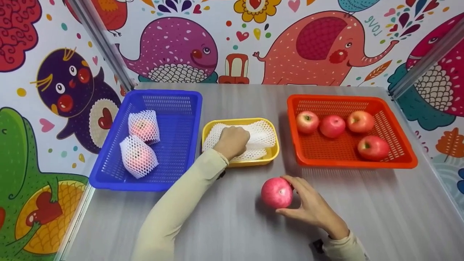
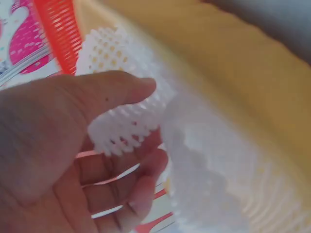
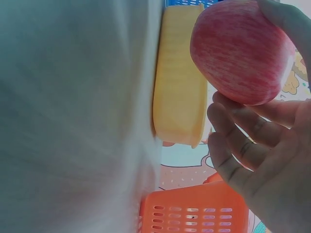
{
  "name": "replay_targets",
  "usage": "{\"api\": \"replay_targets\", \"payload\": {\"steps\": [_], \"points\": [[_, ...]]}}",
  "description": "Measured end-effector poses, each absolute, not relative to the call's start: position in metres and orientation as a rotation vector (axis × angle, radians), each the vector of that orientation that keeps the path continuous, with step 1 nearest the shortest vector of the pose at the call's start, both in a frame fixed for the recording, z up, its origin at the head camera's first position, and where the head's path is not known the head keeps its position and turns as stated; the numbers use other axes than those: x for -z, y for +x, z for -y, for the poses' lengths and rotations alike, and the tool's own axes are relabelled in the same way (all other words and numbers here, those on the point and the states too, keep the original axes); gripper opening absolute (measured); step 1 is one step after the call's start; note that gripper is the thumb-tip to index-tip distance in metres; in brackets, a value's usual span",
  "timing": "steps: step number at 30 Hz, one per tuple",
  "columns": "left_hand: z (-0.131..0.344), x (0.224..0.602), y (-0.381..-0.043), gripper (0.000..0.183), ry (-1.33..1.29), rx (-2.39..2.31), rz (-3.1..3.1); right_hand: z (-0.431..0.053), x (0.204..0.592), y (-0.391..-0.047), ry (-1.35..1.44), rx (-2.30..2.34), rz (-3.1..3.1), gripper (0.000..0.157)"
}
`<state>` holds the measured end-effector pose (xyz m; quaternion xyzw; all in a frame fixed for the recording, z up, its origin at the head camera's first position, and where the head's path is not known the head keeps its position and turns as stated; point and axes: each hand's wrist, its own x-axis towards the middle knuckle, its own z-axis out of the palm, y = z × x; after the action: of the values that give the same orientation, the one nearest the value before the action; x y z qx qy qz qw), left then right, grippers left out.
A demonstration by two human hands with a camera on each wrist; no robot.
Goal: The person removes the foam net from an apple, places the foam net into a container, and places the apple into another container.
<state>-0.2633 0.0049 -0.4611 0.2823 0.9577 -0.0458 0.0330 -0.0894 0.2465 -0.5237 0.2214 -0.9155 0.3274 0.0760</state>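
My left hand (image 1: 232, 141) is down in the small yellow basket (image 1: 277, 149). In the left wrist view its thumb and fingers pinch a white foam net sleeve (image 2: 119, 131), with more foam net (image 2: 209, 189) beside it. My right hand (image 1: 313, 204) holds a red apple (image 1: 277, 193) between thumb and fingers, in front of the yellow basket. In the right wrist view that apple (image 3: 243, 53) is gripped at its side, and the lower fingers (image 3: 228, 162) are off it.
At the left stands a blue basket (image 1: 197, 119) with two apples in foam nets (image 1: 144, 126). An orange basket (image 1: 407, 145) at the right holds several bare apples (image 1: 373, 148). A printed wall (image 1: 239, 47) rises behind the grey table (image 1: 235, 224).
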Motion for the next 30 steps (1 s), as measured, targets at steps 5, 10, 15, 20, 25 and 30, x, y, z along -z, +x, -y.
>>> {"api": "replay_targets", "payload": {"steps": [5, 10, 15, 20, 25, 30], "points": [[0.012, 0.434, -0.25, 0.008, 0.871, 0.026, -3.0, -0.247, 0.522, -0.09, 0.675, -0.983, 2.731, 0.09], [0.032, 0.413, -0.224, 0.023, 0.889, -0.05, -3.041, -0.246, 0.521, -0.09, 0.679, -0.99, 2.729, 0.09], [0.056, 0.414, -0.189, 0.027, 1.001, -0.16, -3.17, -0.245, 0.52, -0.089, 0.682, -0.997, 2.738, 0.091], [0.073, 0.425, -0.159, 0.026, 1.025, -0.27, -3.222, -0.246, 0.519, -0.09, 0.677, -0.995, 2.733, 0.091], [0.082, 0.435, -0.138, 0.029, 0.961, -0.389, -3.178, -0.244, 0.519, -0.09, 0.679, -1.002, 2.736, 0.09], [0.09, 0.446, -0.124, 0.031, 0.921, -0.464, -3.131, -0.242, 0.518, -0.089, 0.665, -1.002, 2.748, 0.09]]}}
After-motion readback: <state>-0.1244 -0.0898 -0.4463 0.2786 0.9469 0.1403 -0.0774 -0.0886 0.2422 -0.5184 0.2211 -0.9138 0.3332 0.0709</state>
